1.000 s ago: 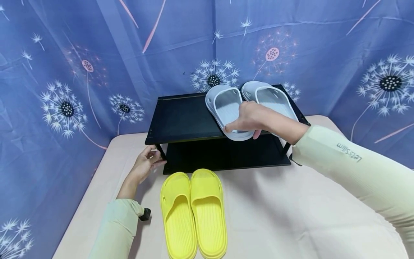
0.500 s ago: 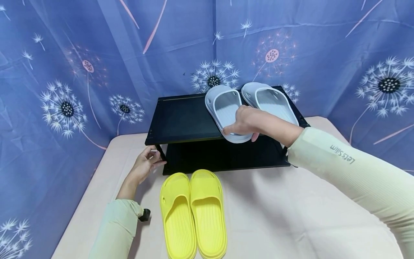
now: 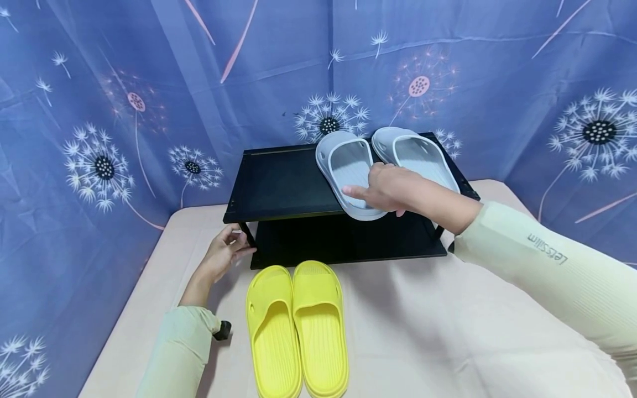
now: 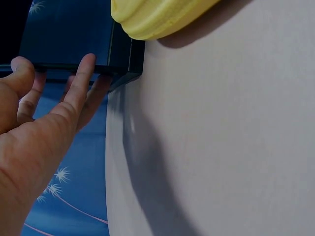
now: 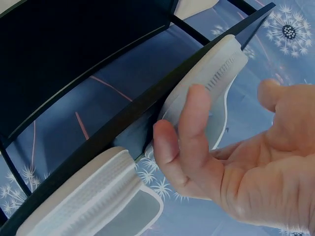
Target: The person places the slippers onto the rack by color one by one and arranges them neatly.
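Observation:
A pair of pale grey clogs sits on the right part of a two-tier black rack's [image 3: 281, 179] top shelf, toes toward the curtain. My right hand [image 3: 390, 185] is over the left clog [image 3: 362, 213], its thumb extended and its fingers loosely bent. In the right wrist view, the fingers [image 5: 194, 118] are beside that clog's heel without gripping it. The right clog [image 3: 390, 135] is partly behind my forearm. My left hand [image 3: 225, 253] touches the rack's left upright with extended fingers; in the left wrist view, fingertips [image 4: 87, 61] lie against the dark frame.
Two yellow slippers [image 3: 323, 345] lie side by side in front of the rack, toes toward it. The lower shelf [image 3: 343, 237] is dark and shaded. A pale cloth [image 3: 423, 331] covers the surface. Blue dandelion-patterned curtains [image 3: 249, 66] stand behind and at both sides.
My right hand has loosened from the left clog's heel and shifted slightly right, its thumb now lifted away. The clog's heel sits slightly nearer me than a second ago. My left hand keeps its place.

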The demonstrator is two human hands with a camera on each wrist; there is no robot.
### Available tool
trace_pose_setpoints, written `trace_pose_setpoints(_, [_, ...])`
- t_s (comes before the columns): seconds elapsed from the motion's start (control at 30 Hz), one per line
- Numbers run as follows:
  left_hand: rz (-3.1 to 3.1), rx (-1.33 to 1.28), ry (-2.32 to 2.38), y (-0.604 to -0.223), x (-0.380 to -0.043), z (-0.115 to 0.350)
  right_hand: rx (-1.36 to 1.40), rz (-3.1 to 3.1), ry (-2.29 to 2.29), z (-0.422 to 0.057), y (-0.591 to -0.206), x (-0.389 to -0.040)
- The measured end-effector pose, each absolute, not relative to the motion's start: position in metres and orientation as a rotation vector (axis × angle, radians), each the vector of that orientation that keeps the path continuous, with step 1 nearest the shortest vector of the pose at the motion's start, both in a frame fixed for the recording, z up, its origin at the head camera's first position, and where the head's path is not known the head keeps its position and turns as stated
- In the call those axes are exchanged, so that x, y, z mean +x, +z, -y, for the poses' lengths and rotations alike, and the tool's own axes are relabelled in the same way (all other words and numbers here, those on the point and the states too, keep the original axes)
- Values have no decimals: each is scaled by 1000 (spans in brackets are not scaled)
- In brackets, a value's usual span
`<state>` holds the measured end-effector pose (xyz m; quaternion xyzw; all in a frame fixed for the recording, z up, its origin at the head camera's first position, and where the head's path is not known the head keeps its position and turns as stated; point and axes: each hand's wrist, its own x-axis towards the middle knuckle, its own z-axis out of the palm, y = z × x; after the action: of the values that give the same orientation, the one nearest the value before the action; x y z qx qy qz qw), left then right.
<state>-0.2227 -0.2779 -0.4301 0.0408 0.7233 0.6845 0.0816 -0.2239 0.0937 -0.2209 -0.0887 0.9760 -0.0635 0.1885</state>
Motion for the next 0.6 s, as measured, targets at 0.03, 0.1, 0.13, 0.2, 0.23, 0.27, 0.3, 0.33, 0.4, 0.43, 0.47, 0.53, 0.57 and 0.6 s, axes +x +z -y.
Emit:
trace_pose_setpoints(0.03, [-2163,125,2044,-430,-223,278,-245,-2757,-187,-95,-221,-223])
trace_pose_setpoints(0.1, [-2166,124,2043,-430,-222,278,-260,-2774,-199,-98,-221,-220])
trace_pose_setpoints(0.13, [-2169,120,2039,-430,-222,278,-275,-2786,-193,-99,-221,-218])
trace_pose_setpoints(0.2, [-2168,113,2039,-429,-222,277,-297,-2804,-204,-102,-221,-214])
trace_pose_setpoints(0.23, [-2171,110,2036,-429,-222,277,-309,-2818,-207,-104,-221,-212])
trace_pose_setpoints(0.27, [-2172,107,2034,-429,-221,277,-321,-2832,-213,-105,-222,-210])
trace_pose_setpoints(0.3, [-2176,106,2029,-429,-221,277,-326,-2846,-225,-107,-222,-208])
trace_pose_setpoints(0.33, [-2182,104,2023,-429,-221,277,-325,-2859,-248,-109,-222,-205])
trace_pose_setpoints(0.4, [-2192,107,2018,-429,-221,277,-326,-2887,-318,-112,-223,-199])
trace_pose_setpoints(0.43, [-2195,105,2016,-429,-221,277,-328,-2902,-354,-114,-223,-196])
trace_pose_setpoints(0.47, [-2202,110,2009,-429,-221,278,-331,-2912,-397,-115,-223,-193])
trace_pose_setpoints(0.53, [-2210,105,2003,-428,-221,278,-346,-2929,-479,-118,-225,-185])
trace_pose_setpoints(0.57, [-2208,102,2007,-428,-221,277,-359,-2933,-514,-120,-226,-181])
trace_pose_setpoints(0.6, [-2208,102,2005,-428,-221,277,-365,-2936,-539,-121,-226,-177])
